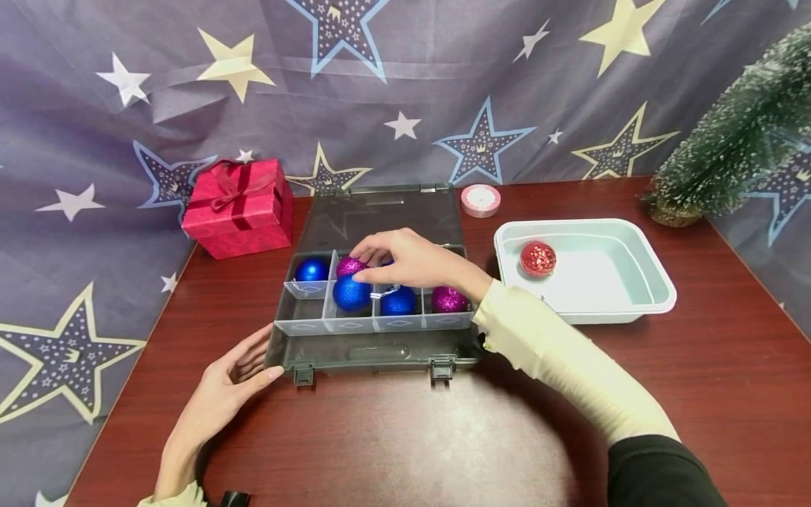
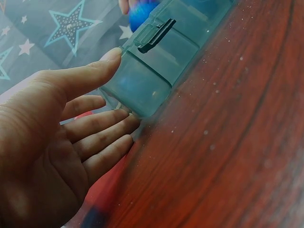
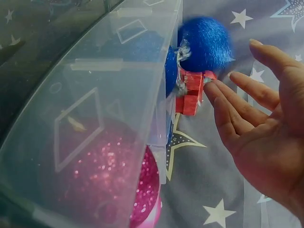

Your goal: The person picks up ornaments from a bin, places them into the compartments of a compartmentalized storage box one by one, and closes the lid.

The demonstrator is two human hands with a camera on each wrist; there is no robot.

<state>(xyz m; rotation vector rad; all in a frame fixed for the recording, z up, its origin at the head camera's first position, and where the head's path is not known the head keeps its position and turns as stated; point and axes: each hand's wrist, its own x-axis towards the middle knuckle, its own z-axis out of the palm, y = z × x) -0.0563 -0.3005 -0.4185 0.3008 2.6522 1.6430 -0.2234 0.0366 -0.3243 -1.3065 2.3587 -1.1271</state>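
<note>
Partly hidden: magenta ball (image 1: 348, 265) behind blue ball (image 1: 352, 294).

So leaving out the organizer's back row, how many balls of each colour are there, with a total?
Blue balls: 2
Magenta ball: 1
Red ball, in the white tray: 1
Total: 4

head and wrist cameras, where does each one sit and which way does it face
Head: worn on the head, facing forward and down at the compartment case and white tray; left hand, right hand and parts of both forearms show.
Left wrist: on that wrist, looking past the left hand at the case's corner and latch; a sliver, likely of the right hand, shows at the top.
Right wrist: on that wrist, looking past the right hand at the case and a blue ball.
Shared: head and right wrist both show that blue ball.
</note>
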